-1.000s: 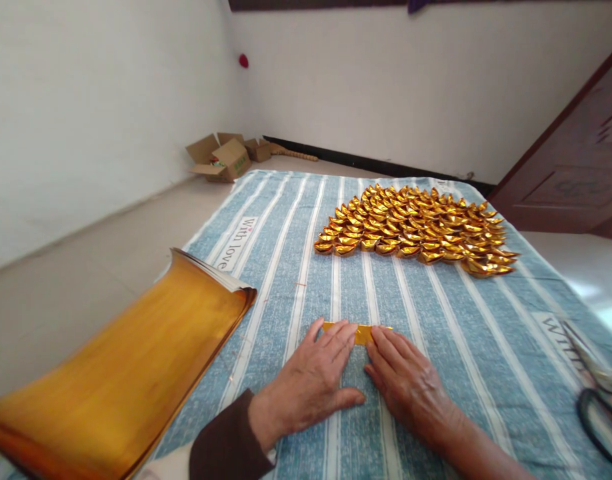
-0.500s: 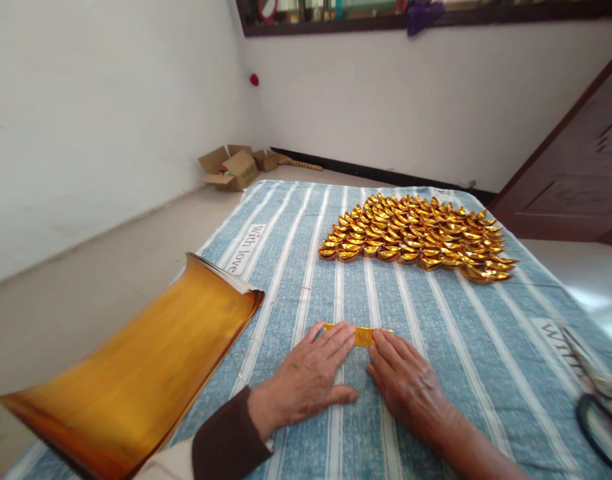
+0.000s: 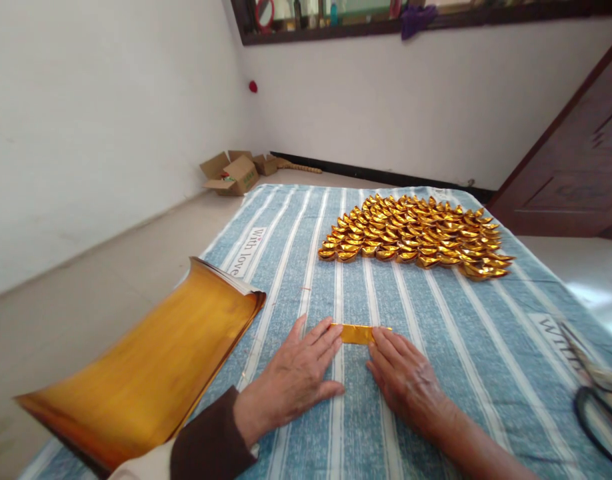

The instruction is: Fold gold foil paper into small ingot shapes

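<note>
A narrow folded strip of gold foil paper (image 3: pixel 357 334) lies flat on the striped cloth, between my hands. My left hand (image 3: pixel 297 379) rests palm down with its fingers stretched out, the fingertips on the strip's left end and the thumb apart. On the strip's right end lie the fingertips of my right hand (image 3: pixel 409 381), fingers flat and side by side. Beyond them, rows of folded gold paper ingots (image 3: pixel 416 233) cover the far right part of the cloth. A stack of gold foil sheets (image 3: pixel 151 360) curls at its edges to the left.
The blue and white striped cloth (image 3: pixel 281 293) covers the table. Scissors (image 3: pixel 599 400) with black handles lie at the right edge. An open cardboard box (image 3: pixel 233 175) stands on the floor beyond the table, by the wall. A dark red door (image 3: pixel 576 160) is at right.
My left hand has slid left along the strip, uncovering more of its gold surface. My right hand stays at the right end. The view has shifted slightly.
</note>
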`<state>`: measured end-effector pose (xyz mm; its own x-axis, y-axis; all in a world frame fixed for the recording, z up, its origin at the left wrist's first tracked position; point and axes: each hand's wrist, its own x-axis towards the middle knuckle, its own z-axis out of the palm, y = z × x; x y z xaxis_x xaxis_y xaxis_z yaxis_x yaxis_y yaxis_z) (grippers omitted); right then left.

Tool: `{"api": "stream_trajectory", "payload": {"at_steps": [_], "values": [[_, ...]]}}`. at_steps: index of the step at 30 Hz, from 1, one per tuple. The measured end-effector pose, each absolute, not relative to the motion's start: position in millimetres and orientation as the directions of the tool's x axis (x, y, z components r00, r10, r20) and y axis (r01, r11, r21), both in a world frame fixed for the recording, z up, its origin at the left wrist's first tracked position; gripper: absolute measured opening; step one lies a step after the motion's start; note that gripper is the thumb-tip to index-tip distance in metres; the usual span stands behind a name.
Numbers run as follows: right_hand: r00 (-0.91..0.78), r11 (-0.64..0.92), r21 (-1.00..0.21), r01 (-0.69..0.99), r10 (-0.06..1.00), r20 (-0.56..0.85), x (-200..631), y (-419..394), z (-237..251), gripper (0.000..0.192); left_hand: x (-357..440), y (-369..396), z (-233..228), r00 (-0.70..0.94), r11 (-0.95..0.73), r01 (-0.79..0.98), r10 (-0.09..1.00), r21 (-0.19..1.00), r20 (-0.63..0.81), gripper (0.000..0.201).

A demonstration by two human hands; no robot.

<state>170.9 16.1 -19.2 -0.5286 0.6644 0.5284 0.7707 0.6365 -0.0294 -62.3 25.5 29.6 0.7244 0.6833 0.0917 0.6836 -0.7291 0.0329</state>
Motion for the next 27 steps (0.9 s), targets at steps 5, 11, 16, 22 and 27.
{"api": "stream_trajectory", "payload": {"at_steps": [5, 11, 16, 22, 27], "values": [[-0.539, 0.648, -0.004, 0.762, 0.637, 0.551, 170.5, 17.1, -20.1, 0.023, -55.1, 21.9, 32.4, 0.691, -0.693, 0.721, 0.718, -0.008, 0.087, 0.056], [-0.546, 0.652, -0.004, 0.758, 0.638, 0.543, 169.1, 18.2, -17.3, 0.021, -51.3, 18.4, 43.1, 0.63, -0.632, 0.775, 0.772, 0.005, 0.083, 0.049], [-0.547, 0.66, -0.011, 0.752, 0.633, 0.548, 168.4, 19.3, -16.9, 0.019, -43.6, 25.9, 52.0, 0.595, -0.619, 0.783, 0.776, 0.068, 0.21, 0.021], [-0.53, 0.65, -0.021, 0.76, 0.638, 0.559, 167.2, 20.4, -21.5, 0.019, -17.8, 54.3, 44.4, 0.571, -0.587, 0.781, 0.809, 0.211, 0.136, 0.02], [-0.539, 0.657, -0.018, 0.754, 0.634, 0.555, 166.8, 21.1, -20.3, 0.021, 0.4, 78.5, 52.2, 0.452, -0.424, 0.885, 0.882, 0.192, -0.132, 0.016]]}}
